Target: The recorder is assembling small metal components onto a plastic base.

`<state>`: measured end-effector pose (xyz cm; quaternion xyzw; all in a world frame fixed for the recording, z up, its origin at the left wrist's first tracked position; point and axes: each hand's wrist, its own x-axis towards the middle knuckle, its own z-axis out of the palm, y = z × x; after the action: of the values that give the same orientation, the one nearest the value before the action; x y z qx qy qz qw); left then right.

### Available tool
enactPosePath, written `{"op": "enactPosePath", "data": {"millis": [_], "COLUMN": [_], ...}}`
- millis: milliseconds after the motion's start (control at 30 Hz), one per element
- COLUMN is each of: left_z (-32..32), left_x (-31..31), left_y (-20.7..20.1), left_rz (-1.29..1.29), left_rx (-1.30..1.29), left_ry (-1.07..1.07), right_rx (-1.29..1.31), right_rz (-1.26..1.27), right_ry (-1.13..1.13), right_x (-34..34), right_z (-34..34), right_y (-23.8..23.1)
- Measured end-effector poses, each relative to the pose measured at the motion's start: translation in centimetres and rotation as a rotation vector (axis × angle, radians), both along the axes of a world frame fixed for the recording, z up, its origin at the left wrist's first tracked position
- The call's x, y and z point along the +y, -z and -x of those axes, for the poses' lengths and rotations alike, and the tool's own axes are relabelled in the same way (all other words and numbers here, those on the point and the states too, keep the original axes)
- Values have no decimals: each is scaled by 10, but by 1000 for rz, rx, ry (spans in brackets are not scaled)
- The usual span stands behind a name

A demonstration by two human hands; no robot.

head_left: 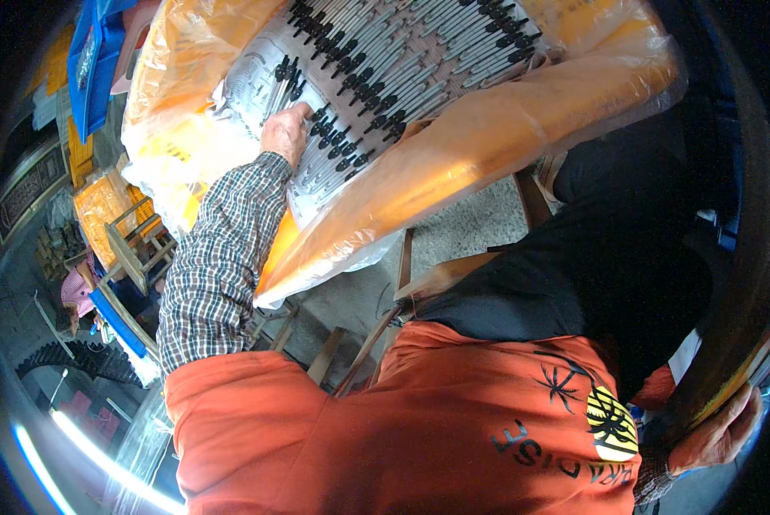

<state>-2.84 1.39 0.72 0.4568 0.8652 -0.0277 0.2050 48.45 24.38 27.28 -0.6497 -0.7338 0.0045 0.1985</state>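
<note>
Tube lt (102, 455) glare btm-L; fisheye rim dark.

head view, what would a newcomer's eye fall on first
Probably the rods, pale with black ends, laid in rows on paper in the plastic-draped orange bin, top centre. The left hand is at their left side. Then come the orange-red shirt, bottom centre, and bright strip lights, lower left.

slim grey rods (351, 67) w/ blk ends, approx parallel in sev. rows, flat on printed paper (249, 75) in plastic-lined orange container (479, 142).
</note>
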Motion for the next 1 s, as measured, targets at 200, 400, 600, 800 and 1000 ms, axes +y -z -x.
{"op": "enactPosePath", "data": {"millis": [200,400,600,800,1000], "left_z": [6,17,18,21,18], "left_x": [-8,-3,-5,-3,4], "left_y": [4,0,2,0,-8], "left_rz": [-112,-80,-48,-26,-44], "left_rx": [35,182,270,340,151], "left_ry": [-4,-84,6,2,0], "right_rx": [-67,-101,-43,-15,-21], "right_rz": [-28,-25,24,24,2], "right_ry": [-14,-41,-55,-92,-68], "right_x": [0,-1,4,7,3], "right_z": [8,-2,-4,-15,-24], "right_y": [1,-4,-15,-20,-11]}}
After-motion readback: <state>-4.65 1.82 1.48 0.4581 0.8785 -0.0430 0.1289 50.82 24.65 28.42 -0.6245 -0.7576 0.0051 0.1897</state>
